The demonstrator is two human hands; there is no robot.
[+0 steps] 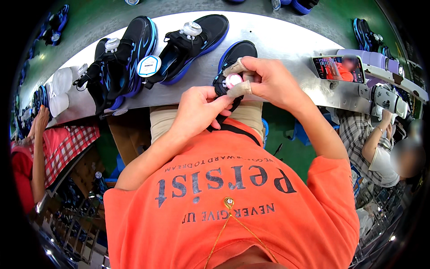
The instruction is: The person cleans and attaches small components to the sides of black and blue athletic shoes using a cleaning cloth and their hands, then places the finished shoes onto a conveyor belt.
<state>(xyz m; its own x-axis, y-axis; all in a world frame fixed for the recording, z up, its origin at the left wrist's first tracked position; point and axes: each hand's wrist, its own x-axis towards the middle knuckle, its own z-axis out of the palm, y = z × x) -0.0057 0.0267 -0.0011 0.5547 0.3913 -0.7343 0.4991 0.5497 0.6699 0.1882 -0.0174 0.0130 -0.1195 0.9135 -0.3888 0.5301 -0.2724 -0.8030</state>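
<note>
A black shoe [237, 52] with a blue sole edge lies in front of me at the near edge of the metal table. On its top sits a round white dial with a pink rim [233, 80]. My right hand [274, 85], with beige covers on the thumb and forefinger, curls those two fingers around the dial. From the left, my left hand [197, 110] pinches the near end of the shoe, its fingertips partly hidden behind the thumb. Left of it rest another black shoe [197, 45] and a pair of black-and-blue shoes [130, 58], with clear caps over their dials.
A round white-and-blue tag [149, 66] hangs by the middle shoe. Clear plastic cups [60, 92] stand at the table's left end. On the right are a propped phone [340, 68] and a white patterned tumbler [387, 98]. Co-workers sit on both sides; more shoes lie beyond the table.
</note>
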